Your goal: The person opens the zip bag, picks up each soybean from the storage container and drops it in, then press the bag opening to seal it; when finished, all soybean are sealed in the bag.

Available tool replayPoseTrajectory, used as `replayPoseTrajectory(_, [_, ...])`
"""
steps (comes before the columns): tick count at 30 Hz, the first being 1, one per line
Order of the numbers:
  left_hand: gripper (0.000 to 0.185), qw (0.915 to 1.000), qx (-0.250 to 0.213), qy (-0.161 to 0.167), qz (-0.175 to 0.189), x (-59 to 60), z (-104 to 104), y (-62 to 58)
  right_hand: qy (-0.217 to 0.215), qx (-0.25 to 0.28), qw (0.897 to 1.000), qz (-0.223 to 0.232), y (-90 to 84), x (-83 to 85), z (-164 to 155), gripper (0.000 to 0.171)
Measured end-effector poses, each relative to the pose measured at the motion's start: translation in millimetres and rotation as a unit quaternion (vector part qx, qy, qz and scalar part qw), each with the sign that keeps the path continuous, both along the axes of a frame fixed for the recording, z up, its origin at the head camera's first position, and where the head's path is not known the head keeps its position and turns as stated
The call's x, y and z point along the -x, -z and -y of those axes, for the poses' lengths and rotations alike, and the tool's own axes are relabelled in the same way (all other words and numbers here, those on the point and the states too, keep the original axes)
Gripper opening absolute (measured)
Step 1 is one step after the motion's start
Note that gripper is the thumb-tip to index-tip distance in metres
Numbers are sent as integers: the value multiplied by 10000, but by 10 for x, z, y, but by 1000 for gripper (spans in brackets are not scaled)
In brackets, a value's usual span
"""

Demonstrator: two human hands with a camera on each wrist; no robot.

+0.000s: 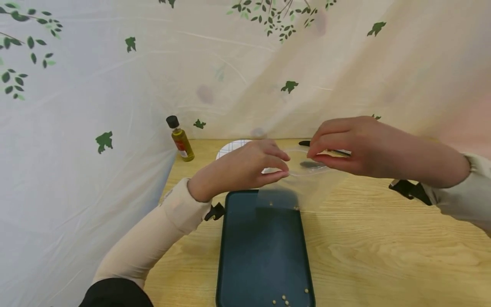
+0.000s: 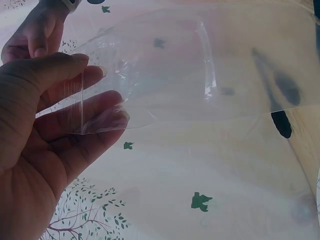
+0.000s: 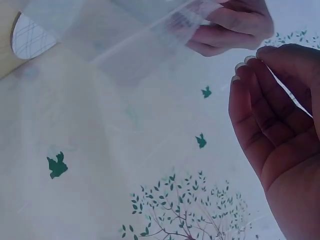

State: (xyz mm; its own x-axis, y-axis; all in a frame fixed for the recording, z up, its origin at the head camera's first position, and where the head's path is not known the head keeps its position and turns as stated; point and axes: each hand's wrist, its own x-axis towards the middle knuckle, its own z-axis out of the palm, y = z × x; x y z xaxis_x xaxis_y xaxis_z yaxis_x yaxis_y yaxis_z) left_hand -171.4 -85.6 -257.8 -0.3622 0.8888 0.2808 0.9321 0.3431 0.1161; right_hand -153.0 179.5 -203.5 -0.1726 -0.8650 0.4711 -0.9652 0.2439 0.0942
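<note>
both hands (image 1: 245, 168) pinch a clear unmarked bag (image 1: 303, 183); bottle (image 1: 180, 138) label unreadable.

Bag (image 1: 303, 187): clear, colourless plastic. Tray (image 1: 261, 256): dark teal, carrying pale beige beads (image 1: 285, 300). Table (image 1: 383, 247): light wood grain. Bottle (image 1: 180, 140): yellow-olive contents, black cap, red label. Plate (image 1: 230, 148): white with grey grid lines. Backdrop sheet (image 1: 115, 85): white with green leaf print.

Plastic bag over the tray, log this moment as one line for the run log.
left hand pinches clear plastic bag rim | right hand pinches opposite rim | bag mouth held open above dark tray | beans in tray
</note>
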Motion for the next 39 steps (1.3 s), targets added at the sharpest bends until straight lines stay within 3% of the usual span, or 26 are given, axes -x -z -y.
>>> replayPoseTrajectory(21, [19,9999,23,61,104,-4,-45,-43,257,-431,9984,251,79,148,6,46])
replayPoseTrajectory(27, [18,10000,7,36,83,-4,-44,-42,304,-265,9991,123,80,76,-8,47])
replayPoseTrajectory(32, [17,10000,-11,37,39,-4,-45,-39,-52,14,9999,-155,97,-71,24,41])
replayPoseTrajectory(36, [18,10000,-16,37,15,-3,-33,-45,-303,-47,9995,83,274,-222,78,35])
replayPoseTrajectory(39, [18,10000,-23,18,48,-3,-21,-47,-518,-321,9964,594,573,-326,116,23])
